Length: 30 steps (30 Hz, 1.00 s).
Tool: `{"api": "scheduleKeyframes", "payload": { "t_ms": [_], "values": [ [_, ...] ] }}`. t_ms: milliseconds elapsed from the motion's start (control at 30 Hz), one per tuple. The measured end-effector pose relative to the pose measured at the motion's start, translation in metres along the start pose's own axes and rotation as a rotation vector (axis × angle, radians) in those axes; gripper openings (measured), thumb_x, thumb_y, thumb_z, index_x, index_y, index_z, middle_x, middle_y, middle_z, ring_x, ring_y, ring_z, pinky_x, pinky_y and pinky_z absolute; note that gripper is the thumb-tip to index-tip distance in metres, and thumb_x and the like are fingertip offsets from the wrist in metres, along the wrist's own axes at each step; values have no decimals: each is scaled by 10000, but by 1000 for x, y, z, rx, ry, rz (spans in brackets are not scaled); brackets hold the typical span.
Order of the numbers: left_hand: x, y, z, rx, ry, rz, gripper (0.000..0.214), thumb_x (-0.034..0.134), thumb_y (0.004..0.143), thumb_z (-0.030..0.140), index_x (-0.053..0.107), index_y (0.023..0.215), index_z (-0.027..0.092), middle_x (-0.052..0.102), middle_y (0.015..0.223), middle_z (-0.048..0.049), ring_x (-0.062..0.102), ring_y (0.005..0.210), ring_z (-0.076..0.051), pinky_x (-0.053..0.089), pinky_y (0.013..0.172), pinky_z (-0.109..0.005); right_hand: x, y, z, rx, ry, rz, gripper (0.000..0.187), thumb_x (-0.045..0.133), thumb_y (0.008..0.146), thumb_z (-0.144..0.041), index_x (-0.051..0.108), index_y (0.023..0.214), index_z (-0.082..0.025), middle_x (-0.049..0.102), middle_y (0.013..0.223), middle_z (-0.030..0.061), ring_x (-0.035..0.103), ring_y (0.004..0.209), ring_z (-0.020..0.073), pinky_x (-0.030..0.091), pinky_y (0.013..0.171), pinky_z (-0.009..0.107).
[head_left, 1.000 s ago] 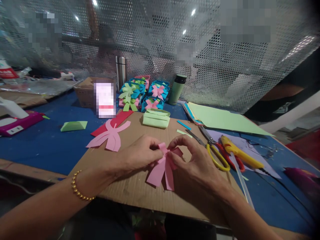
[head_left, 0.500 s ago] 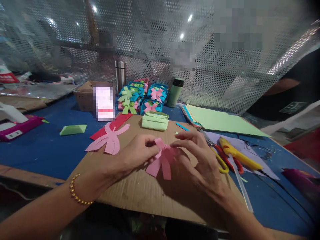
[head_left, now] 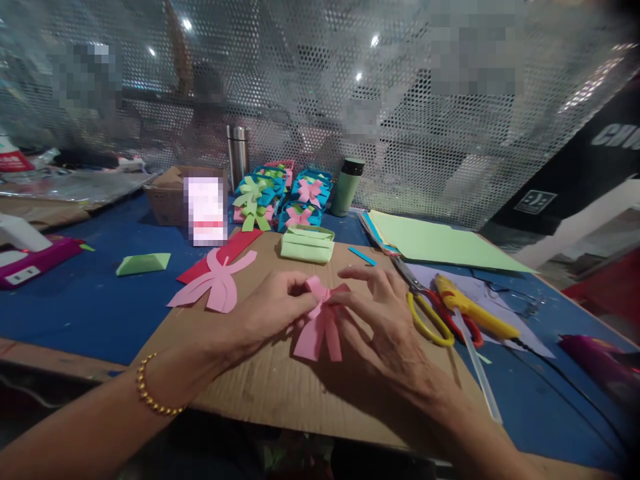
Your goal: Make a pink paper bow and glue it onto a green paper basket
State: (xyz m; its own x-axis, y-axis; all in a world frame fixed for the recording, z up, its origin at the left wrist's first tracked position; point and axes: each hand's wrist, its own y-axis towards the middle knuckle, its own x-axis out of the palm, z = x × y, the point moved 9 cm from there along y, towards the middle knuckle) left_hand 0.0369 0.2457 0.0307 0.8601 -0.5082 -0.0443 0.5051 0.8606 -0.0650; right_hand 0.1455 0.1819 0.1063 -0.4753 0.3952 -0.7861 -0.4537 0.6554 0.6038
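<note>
Between my hands, just above the cardboard sheet (head_left: pixel 260 387), is a pink paper bow (head_left: pixel 320 327) with its tails hanging toward me. My left hand (head_left: pixel 275 303) pinches its left loop between thumb and fingers. From the other side my right hand (head_left: pixel 383 313) presses thumb and a finger at the bow's middle and right loop, its index finger arched above. A flat pink paper cutout (head_left: pixel 220 280) lies left of my left hand, partly over a red paper strip (head_left: pixel 250 239). Beyond the bow sits a folded light green paper box (head_left: pixel 307 245).
Scissors with yellow handles (head_left: pixel 433 323), a yellow glue gun (head_left: pixel 470 310) with a glue stick and cord, and green paper sheets (head_left: pixel 445 243) lie right. Finished paper pieces with bows (head_left: pixel 300 217), a steel flask (head_left: pixel 239 157) and a green tumbler (head_left: pixel 349 187) stand behind.
My right fingers have closed in on the bow's middle and right loop. The left hand keeps its pinch on the left loop. The view has shifted slightly.
</note>
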Motion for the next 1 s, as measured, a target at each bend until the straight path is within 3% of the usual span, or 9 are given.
{"api": "scheduleKeyframes", "payload": {
  "t_ms": [200,400,500,633,700,767,833,900,1000],
  "values": [
    [-1,-2,6,1,30,19,125,529,854,227,539,736,188,488,554,57,382,448,-61,241,399,-194,-8,-2,4,18,17,67,208,550,875,-103,675,1015,-191,568,1207,113,532,1085,293,368,931,486],
    [1,-2,6,0,-13,16,190,565,884,335,553,762,189,478,558,60,375,437,-59,252,400,-195,0,0,1,-23,-16,16,207,548,864,-104,677,1009,-177,576,1199,128,520,1071,302,377,915,498],
    [0,-1,4,-5,-13,16,162,559,872,296,552,749,190,487,547,57,370,429,-60,237,397,-196,-6,1,0,-21,4,56,205,558,868,-107,684,1011,-185,577,1195,121,531,1073,291,388,919,486],
    [-7,2,3,-23,-8,58,116,556,844,239,555,741,185,488,547,53,383,444,-64,239,409,-198,-26,2,19,166,132,218,174,545,926,-172,670,1047,-179,629,1126,118,577,1102,267,436,944,448],
    [-7,4,4,-20,-49,57,129,584,841,261,555,745,179,464,554,61,368,454,-61,241,427,-200,-14,1,37,368,321,144,185,536,959,-261,651,1086,-191,679,1094,99,623,1046,248,487,887,411],
    [-6,6,8,15,-98,45,155,623,836,287,562,757,167,463,587,60,361,479,-58,252,455,-202,9,-1,46,510,534,-10,204,516,975,-318,644,1083,-202,715,1017,70,665,931,222,525,776,357],
    [-6,7,13,56,-105,57,170,656,819,290,573,766,151,501,643,41,381,518,-60,272,484,-205,24,0,45,535,652,-93,192,533,958,-313,645,1046,-184,721,902,52,678,821,202,529,695,320],
    [-7,6,17,82,-71,86,169,675,798,277,586,765,137,548,696,12,425,560,-72,304,510,-211,31,2,44,522,659,-96,205,582,917,-287,640,1063,-155,715,843,49,677,765,195,524,674,314],
    [-2,2,24,96,-32,88,185,688,783,279,588,730,133,551,691,9,463,588,-85,331,529,-213,36,1,48,544,650,-65,306,610,877,-241,603,1165,-138,720,928,73,676,801,200,526,702,324]
  ]
}}
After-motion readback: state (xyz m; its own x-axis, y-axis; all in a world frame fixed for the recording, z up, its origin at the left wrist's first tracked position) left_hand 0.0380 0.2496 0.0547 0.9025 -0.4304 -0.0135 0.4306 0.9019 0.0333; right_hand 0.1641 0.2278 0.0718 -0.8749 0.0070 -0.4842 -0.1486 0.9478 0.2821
